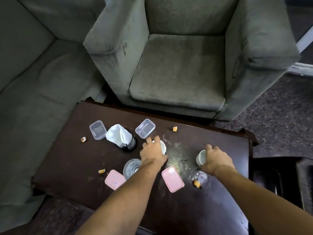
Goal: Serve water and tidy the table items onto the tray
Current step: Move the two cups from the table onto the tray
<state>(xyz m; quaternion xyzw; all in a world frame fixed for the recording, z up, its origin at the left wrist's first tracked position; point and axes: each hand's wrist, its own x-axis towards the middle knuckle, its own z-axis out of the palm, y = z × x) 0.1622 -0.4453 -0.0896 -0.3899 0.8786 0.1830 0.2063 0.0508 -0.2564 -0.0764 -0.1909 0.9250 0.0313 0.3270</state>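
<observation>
White cups stand on the dark table [67, 158]: the left cup [164, 147] at its middle, the right cup [201, 157] toward the right edge, its inside bare. At the far side the left clear box [97, 130] and the right clear box [145, 128] sit lidless and empty, on either side of a black mesh holder [132, 144] stuffed with white tissue [118, 134]. Nearer lie the left pink lid [114, 179] and the right pink lid [172, 178], with the left glass [131, 167] between them, its near side hidden by the forearm. The right glass [200, 178] is blurred and half covered by the wrist; an orange scrap [197, 183] seems to lie at its near edge.

The left hand [152, 153] covers most of the left cup from above, fingers bent down over its rim, gripping it. The right hand [216, 160] clasps the right cup, fingers curled over its far rim.
</observation>
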